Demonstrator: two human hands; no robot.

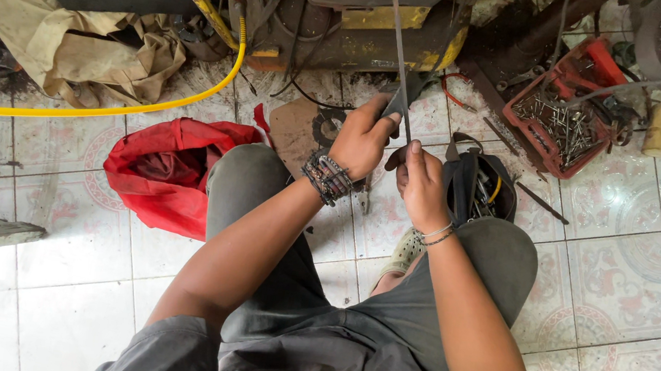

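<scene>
I am squatting on a tiled floor in grey shorts. My left hand (364, 137), with dark bead bracelets on the wrist, is closed around a thin flat metal strip (398, 46) that points up and away toward a dirty machine. My right hand (420, 182), with thin bangles on the wrist, pinches the same strip at its lower end, just below and right of the left hand. What sits at the strip's lower end is hidden by my fingers.
A red cloth bag (167, 166) lies by my left knee. A black tool pouch (479, 188) sits by my right knee. A red tray of nails (565, 114), a yellow hose (128, 104), a tan cloth (69, 40) and a yellow-black machine (369, 20) lie ahead.
</scene>
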